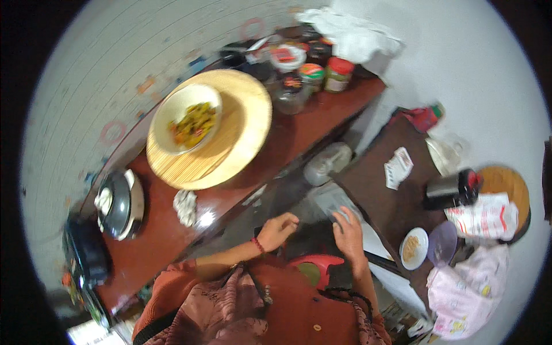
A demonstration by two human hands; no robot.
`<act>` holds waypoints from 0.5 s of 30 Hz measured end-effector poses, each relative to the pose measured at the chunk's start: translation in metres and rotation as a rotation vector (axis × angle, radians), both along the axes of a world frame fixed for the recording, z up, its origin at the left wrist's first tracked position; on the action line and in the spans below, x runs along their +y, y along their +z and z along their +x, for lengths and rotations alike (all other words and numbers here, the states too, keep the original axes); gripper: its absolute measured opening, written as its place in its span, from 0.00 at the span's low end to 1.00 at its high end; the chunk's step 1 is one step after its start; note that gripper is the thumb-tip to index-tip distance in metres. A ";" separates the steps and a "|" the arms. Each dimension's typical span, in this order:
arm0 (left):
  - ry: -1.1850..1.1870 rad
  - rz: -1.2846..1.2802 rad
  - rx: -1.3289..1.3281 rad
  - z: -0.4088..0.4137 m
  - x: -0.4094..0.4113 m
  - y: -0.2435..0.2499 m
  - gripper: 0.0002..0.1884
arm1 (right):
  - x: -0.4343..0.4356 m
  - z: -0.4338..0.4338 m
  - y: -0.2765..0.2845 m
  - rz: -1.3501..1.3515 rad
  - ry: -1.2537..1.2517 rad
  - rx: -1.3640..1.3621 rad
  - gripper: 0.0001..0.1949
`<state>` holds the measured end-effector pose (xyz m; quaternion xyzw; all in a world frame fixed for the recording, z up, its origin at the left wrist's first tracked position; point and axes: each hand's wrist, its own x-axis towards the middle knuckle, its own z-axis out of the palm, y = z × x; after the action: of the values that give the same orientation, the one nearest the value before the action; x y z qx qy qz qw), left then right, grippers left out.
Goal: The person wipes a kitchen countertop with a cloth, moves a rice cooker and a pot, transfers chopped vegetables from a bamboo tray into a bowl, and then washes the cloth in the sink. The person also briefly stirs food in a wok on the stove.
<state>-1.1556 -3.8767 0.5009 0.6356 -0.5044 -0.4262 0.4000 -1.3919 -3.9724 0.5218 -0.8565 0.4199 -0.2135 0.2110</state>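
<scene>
My left hand (278,233), with a red beaded bracelet at the wrist, hovers before my body with loosely curled fingers. I see nothing held in it. To its right my right hand (348,235) is raised with fingers apart, also holding nothing. Both are in the gap between a reddish-brown counter (276,151) and a dark side table (366,181). On the counter, a white bowl (161,125) of cooked yellow-green food (196,125) sits on a round woven bamboo tray (252,125). A crumpled white cloth (185,208) lies nearer to my left hand.
A lidded electric pot (116,205) stands at left; several jars (338,75) crowd the counter's far end. The side table bears a small plate (407,263) of pale food, a purple bowl (443,243) and a dark flask (448,189). A red stool (330,261) is below me.
</scene>
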 end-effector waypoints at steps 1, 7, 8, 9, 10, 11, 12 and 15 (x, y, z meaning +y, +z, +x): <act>0.049 0.039 -0.044 0.015 0.011 0.004 0.09 | 0.008 0.019 -0.006 0.042 0.071 -0.014 0.16; 0.562 -0.163 -0.824 0.159 0.103 -0.016 0.17 | 0.058 0.106 -0.043 0.271 0.368 -0.034 0.14; 0.600 -0.135 -0.957 0.180 0.116 -0.022 0.22 | 0.066 0.117 -0.048 0.297 0.389 -0.020 0.14; 0.618 -0.089 -0.965 0.201 0.131 -0.034 0.28 | 0.072 0.129 -0.056 0.329 0.447 0.008 0.15; 0.608 0.012 -1.002 0.214 0.133 -0.037 0.30 | 0.075 0.140 -0.064 0.355 0.489 0.040 0.15; 0.591 0.111 -1.038 0.225 0.134 -0.040 0.32 | 0.078 0.150 -0.069 0.381 0.526 0.070 0.16; 0.579 0.122 -0.984 0.230 0.134 -0.053 0.33 | 0.082 0.164 -0.056 0.420 0.533 0.133 0.16; 0.576 0.137 -0.868 0.236 0.121 -0.084 0.35 | 0.087 0.188 -0.055 0.451 0.606 0.168 0.15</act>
<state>-0.9195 -3.7556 0.4174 0.8913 -0.3994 -0.0285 0.2127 -1.2038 -3.8855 0.4671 -0.8883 0.2000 0.0274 0.4125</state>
